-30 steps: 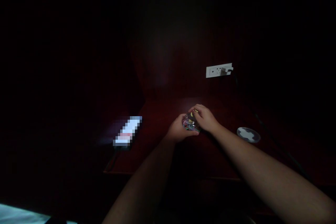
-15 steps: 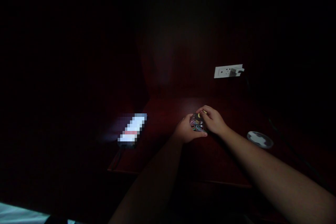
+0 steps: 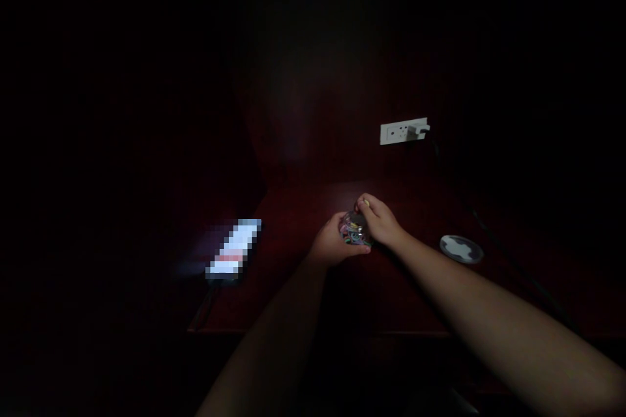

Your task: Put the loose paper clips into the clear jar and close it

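Observation:
In the dim head view, my left hand (image 3: 331, 242) is wrapped around a small clear jar (image 3: 351, 234) of colourful loops that look like rubber bands. Its thumb stretches along the near side of the jar. My right hand (image 3: 382, 221) is at the jar's mouth, its fingers closed in a pinch. A bit of yellow (image 3: 366, 203) shows at those fingertips, apparently a yellow band; its full shape is hidden. The jar is upright or slightly tilted, just over the dark red tabletop (image 3: 288, 280).
A round clear lid (image 3: 461, 249) with a pale centre lies right of my right forearm. On the left is a lit phone (image 3: 235, 249), its screen blurred. The back wall carries a white socket plate (image 3: 394, 134) with a plug (image 3: 419, 129), and a dark cable runs down at right.
The view has turned a little to the right, so things sit further left. My right fingers have drawn up slightly from the jar's mouth, with the yellow bit still at their tips.

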A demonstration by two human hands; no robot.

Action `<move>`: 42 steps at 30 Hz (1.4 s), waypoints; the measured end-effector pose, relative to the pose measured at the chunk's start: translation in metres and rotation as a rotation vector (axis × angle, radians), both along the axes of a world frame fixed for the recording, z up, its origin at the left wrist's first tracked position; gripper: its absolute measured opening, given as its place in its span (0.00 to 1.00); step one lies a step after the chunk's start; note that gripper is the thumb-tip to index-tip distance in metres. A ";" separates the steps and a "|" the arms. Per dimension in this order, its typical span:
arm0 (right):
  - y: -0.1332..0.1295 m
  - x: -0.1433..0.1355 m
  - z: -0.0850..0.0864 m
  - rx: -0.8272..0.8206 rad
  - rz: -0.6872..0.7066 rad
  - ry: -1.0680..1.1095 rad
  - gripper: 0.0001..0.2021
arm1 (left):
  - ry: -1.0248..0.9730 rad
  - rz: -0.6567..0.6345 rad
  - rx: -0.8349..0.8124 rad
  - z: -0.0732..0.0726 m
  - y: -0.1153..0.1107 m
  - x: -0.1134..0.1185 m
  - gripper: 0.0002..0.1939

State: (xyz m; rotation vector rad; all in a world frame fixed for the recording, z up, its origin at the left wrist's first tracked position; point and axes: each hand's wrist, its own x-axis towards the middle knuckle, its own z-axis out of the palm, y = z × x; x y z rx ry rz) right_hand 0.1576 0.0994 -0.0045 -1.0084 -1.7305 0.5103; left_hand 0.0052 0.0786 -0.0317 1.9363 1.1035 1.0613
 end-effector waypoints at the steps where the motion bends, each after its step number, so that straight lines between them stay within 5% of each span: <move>1: 0.001 0.000 0.000 -0.004 -0.007 0.022 0.14 | -0.005 0.005 -0.004 0.001 -0.001 0.000 0.43; 16: 0.010 -0.001 -0.003 -0.130 0.023 0.311 0.20 | -0.015 -0.019 -0.039 0.007 -0.004 0.002 0.43; 23: 0.015 0.000 -0.004 -0.148 0.219 0.606 0.09 | 0.015 0.007 -0.021 0.004 -0.001 0.001 0.43; 31: 0.010 0.005 0.000 0.034 0.037 0.212 0.08 | 0.039 0.017 0.014 0.002 0.001 0.001 0.43; 42: 0.007 0.007 -0.002 0.117 0.068 -0.064 0.08 | 0.068 0.029 0.049 0.004 0.000 0.001 0.43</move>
